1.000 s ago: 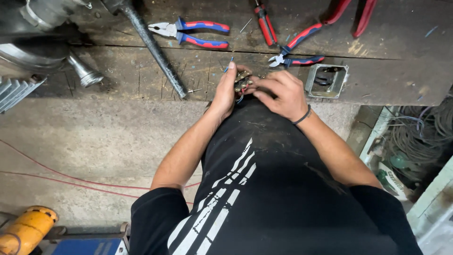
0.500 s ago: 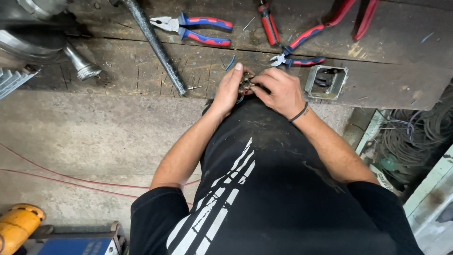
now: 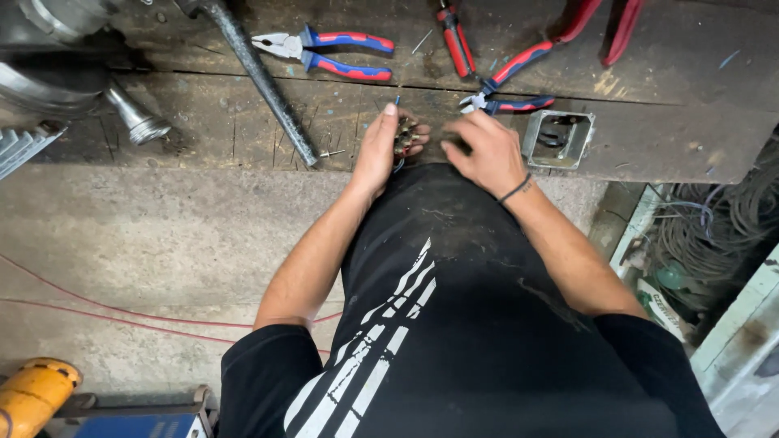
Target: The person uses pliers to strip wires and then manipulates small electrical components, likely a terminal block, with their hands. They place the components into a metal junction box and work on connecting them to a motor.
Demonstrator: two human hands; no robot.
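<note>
Left hand: The left hand [image 3: 377, 150] rests at the near edge of the bench. Its fingers curl round a small metal part [image 3: 403, 134] and hold it tight.
Small metal part: It is dark and lumpy, and it sits in the left hand, just above the person's black shirt. It is too small to tell what it is. A thin blue wire [image 3: 397, 100] pokes up from behind it.
Right hand: The right hand [image 3: 483, 150] is just beside the left, a little apart from it. Its fingers are bent and bunched at the tips. I cannot tell if they pinch anything. A dark band goes round the wrist.
Metal box: A small square metal box [image 3: 558, 138] sits on the bench just to the right of the right hand.
Small cutters: Little cutters [image 3: 507, 101] with red and blue handles lie just above the right hand.
Pliers: Bigger pliers [image 3: 324, 50] with red and blue handles lie further back on the left.
Metal rod: A long dark metal rod [image 3: 260, 77] lies slanted across the bench, left of the left hand.
Bench: The wooden bench [image 3: 665, 89] is old, dark and scratched.
Floor: A thin red wire [image 3: 122, 312] runs over the grey floor. A yellow power tool [image 3: 32, 393] lies in the near left corner.
</note>
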